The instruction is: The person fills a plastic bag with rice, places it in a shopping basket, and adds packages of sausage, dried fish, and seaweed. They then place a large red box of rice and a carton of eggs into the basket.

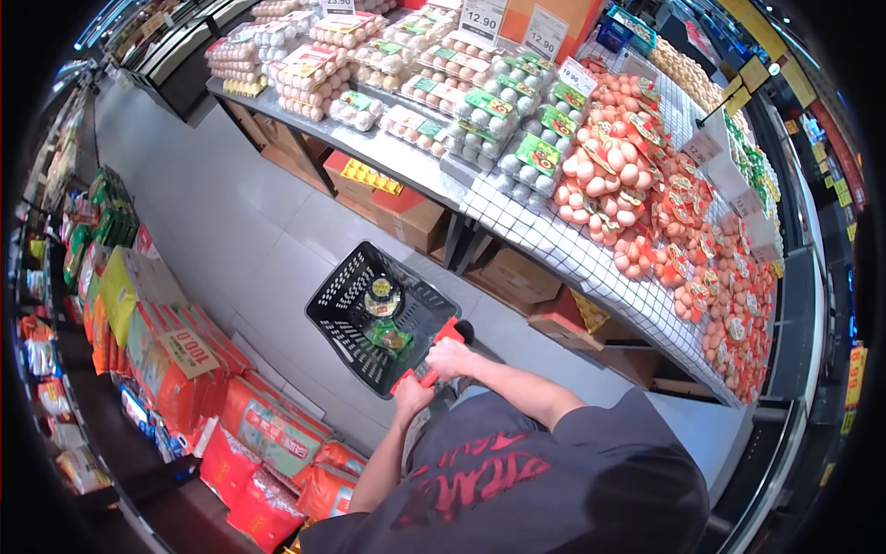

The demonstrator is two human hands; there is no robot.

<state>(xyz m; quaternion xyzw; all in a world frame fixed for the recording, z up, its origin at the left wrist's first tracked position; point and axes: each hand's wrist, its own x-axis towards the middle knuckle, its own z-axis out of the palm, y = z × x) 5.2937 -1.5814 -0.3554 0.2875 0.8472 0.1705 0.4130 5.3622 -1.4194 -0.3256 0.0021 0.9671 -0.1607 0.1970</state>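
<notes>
Both my hands are closed around the red handle [425, 377] of a black shopping cart [343, 288]. My left hand [413, 395] wraps the lower-left end of the handle. Up and to the right, my right hand [452, 357] grips the other end. Inside the slotted basket lie a green packet [391, 340], a round clear-lidded tub [384, 301] and a smaller round item on or against it; their contents are too small to make out.
To the right, a long table [604, 282] carries stacked egg cartons [480, 115] and red-labelled net bags of eggs [637, 157]. Cardboard boxes [517, 275] sit under it. Red packages [268, 425] line the left shelf. Grey floor aisle [175, 157] stretches ahead.
</notes>
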